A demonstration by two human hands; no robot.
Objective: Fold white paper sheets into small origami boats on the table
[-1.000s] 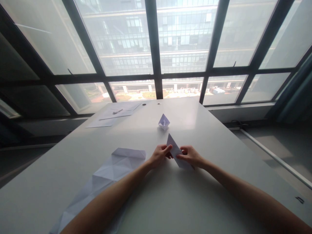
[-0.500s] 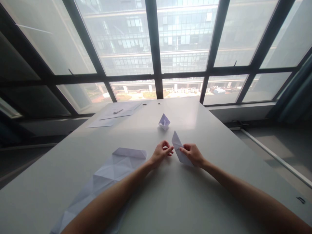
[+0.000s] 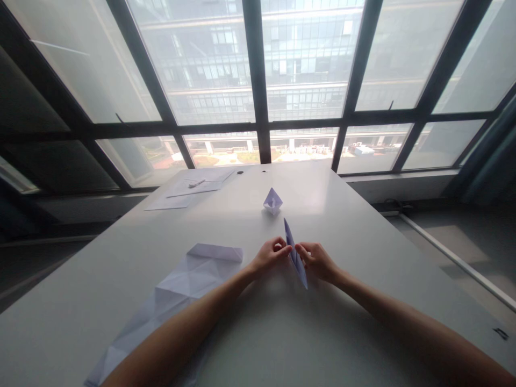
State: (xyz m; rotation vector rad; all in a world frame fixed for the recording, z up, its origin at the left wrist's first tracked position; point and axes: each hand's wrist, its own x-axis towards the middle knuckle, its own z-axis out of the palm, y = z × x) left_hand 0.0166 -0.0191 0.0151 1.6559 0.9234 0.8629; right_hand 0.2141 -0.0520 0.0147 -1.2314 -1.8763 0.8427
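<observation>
Between my two hands is a folded paper boat point(image 3: 299, 267), narrow and pointed at both ends, its long side running away from me. My left hand point(image 3: 274, 252) pinches its left side with thumb and fingers. On the other side, my right hand point(image 3: 316, 259) grips the paper near its middle. Just beyond stands a second folded paper boat point(image 3: 273, 201), upright on the white table point(image 3: 250, 338). A large creased paper sheet point(image 3: 183, 279) lies left of my hands, partly under my left forearm.
Flat paper sheets point(image 3: 169, 201) with a small white, pen-like object point(image 3: 196, 184) on them lie at the table's far left. Large windows point(image 3: 304, 70) rise beyond the far edge. A dark mark point(image 3: 500, 334) shows at the right edge.
My left hand has moved right and taken hold of the paper boat. The boat has turned from showing its flat side to a narrow, slightly opened edge.
</observation>
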